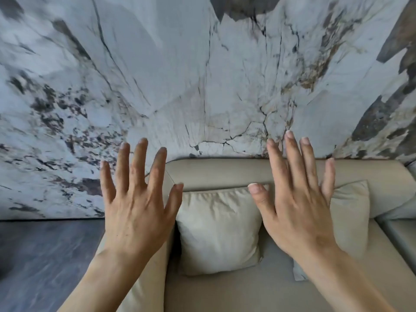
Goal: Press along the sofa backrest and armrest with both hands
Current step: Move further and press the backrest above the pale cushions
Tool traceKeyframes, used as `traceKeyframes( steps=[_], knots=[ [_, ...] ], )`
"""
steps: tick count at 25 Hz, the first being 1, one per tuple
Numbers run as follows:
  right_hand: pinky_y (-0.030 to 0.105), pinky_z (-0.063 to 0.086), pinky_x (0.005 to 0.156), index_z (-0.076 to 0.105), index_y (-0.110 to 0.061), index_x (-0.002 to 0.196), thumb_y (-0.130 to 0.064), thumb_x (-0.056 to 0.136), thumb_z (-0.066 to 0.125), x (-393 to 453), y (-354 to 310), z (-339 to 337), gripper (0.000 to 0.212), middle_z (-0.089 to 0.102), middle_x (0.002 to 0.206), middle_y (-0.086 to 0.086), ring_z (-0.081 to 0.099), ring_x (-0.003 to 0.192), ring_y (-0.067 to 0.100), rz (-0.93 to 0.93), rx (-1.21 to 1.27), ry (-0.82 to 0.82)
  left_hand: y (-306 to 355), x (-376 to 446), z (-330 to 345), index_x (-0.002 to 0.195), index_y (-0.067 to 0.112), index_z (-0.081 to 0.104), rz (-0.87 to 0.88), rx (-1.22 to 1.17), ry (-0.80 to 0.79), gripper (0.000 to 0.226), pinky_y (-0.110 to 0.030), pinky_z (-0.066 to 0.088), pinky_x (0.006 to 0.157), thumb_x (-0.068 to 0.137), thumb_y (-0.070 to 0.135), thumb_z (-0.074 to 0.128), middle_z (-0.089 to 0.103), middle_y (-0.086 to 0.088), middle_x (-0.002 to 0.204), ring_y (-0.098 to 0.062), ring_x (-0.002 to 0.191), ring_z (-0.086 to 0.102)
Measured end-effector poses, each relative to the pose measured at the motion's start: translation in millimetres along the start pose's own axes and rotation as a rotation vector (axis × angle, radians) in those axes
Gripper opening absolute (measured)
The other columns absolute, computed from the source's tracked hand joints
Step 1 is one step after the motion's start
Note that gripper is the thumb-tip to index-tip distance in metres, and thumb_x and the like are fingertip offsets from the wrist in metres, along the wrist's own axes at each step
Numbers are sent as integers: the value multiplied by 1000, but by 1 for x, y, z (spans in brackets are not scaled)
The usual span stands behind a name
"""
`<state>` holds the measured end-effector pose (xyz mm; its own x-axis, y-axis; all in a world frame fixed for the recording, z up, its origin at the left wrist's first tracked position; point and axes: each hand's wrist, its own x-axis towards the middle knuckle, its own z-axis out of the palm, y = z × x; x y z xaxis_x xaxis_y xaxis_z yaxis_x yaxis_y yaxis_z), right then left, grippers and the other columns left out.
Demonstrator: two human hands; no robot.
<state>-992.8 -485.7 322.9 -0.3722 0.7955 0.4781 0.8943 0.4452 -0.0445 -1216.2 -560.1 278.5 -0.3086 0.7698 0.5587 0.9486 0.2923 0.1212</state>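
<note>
A beige sofa fills the lower right of the head view. Its backrest (225, 172) runs along the wall and its left armrest (146, 284) comes toward me. My left hand (137, 203) is raised palm down with fingers spread, over the corner where armrest meets backrest. My right hand (297, 199) is also flat and spread, held above the backrest and the cushions. Both hands hold nothing. Whether either one touches the sofa cannot be told.
Two cream cushions lean against the backrest, one (218, 228) between my hands and another (351, 212) partly behind my right hand. A marble-patterned wall (202, 75) rises behind the sofa. Dark floor (45, 262) lies left of the armrest.
</note>
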Motion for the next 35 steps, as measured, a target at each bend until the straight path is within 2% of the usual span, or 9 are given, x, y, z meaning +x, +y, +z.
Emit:
traceKeyframes(
  steps=[6, 9, 14, 19, 26, 30, 35],
  knots=[
    [59, 6, 116, 22, -21, 153, -62, 94, 16, 0, 27, 161, 71, 17, 162, 7, 13, 149, 27, -1, 27, -154, 0, -16, 165, 147, 14, 41, 34, 46, -191, 65, -60, 10, 119, 94, 51, 35, 31, -17, 158, -38, 148, 20],
    [60, 10, 115, 26, -22, 152, -61, 94, 19, -10, 29, 232, 70, 20, 161, 7, 17, 148, 27, 6, 60, -179, -11, -28, 231, 148, 16, 40, 66, 60, -217, 65, -60, 13, 118, 96, 53, 32, 33, -17, 157, -37, 148, 22],
    [57, 9, 115, 28, -24, 151, -64, 94, 13, -14, 29, 319, 71, 24, 161, 6, 19, 148, 25, 51, 82, -196, -21, -30, 314, 145, 14, 45, 100, 76, -245, 65, -62, 18, 117, 96, 54, 29, 37, -18, 154, -40, 144, 30],
    [53, 2, 116, 25, -25, 152, -63, 93, 14, -4, 26, 368, 71, 19, 162, 4, 13, 149, 23, 65, 87, -241, -32, -5, 356, 144, 13, 44, 105, 99, -253, 65, -62, 15, 116, 97, 54, 27, 36, -19, 154, -41, 145, 28],
    [57, 10, 117, 21, -24, 153, -62, 92, 15, 17, 21, 424, 72, 18, 162, 1, 14, 149, 23, 1, 64, -323, -42, 1, 397, 154, 18, 29, 98, 177, -331, 69, -58, 19, 118, 97, 56, 18, 33, -11, 159, -31, 148, 27],
    [57, 15, 117, 19, -22, 154, -62, 93, 8, 20, 22, 451, 73, 16, 163, 2, 12, 149, 24, -19, 43, -337, -46, 3, 407, 154, 20, 28, 111, 197, -306, 68, -57, 21, 117, 97, 57, 18, 35, -8, 159, -30, 145, 31],
    [57, 15, 116, 18, -20, 154, -61, 94, 11, 25, 23, 466, 73, 15, 163, 5, 12, 149, 26, -34, 55, -292, -47, 9, 414, 152, 20, 33, 115, 200, -273, 66, -56, 22, 115, 96, 55, 24, 37, -6, 158, -29, 144, 33]
  ],
)
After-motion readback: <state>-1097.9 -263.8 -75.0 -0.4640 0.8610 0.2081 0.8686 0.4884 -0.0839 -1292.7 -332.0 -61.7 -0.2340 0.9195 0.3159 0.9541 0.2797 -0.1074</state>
